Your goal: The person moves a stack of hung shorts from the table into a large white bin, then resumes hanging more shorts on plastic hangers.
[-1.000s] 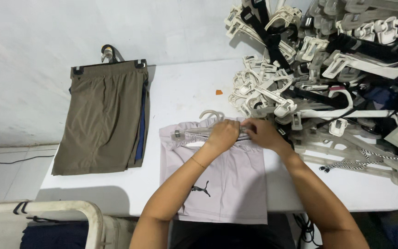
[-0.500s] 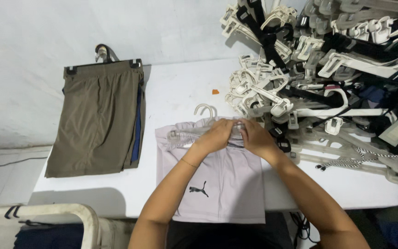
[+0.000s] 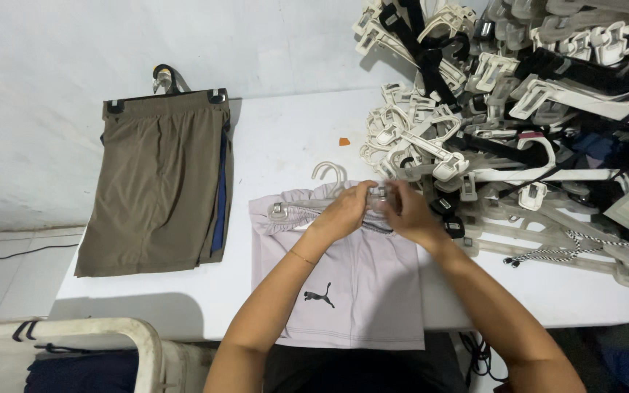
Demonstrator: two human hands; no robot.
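Pale lilac shorts (image 3: 362, 287) lie flat on the white table (image 3: 285, 138), waistband away from me. A clear plastic clip hanger (image 3: 307, 205) rests along that waistband, its hook (image 3: 329, 172) pointing to the wall. My left hand (image 3: 345, 211) and my right hand (image 3: 402, 211) meet at the right half of the hanger, fingers pinched on the hanger's clip and the waistband there. The clip at the hanger's left end (image 3: 278, 211) sits on the waistband's left corner.
Olive-brown shorts (image 3: 158, 189) on a black hanger lie at the table's left. A big heap of white and black hangers (image 3: 518, 94) fills the right side. A white wall stands behind; a white rail (image 3: 111, 331) is at lower left.
Both hands have stayed at the waistband and shifted slightly right, closing together on the hanger's right part. The camera has drifted a little.
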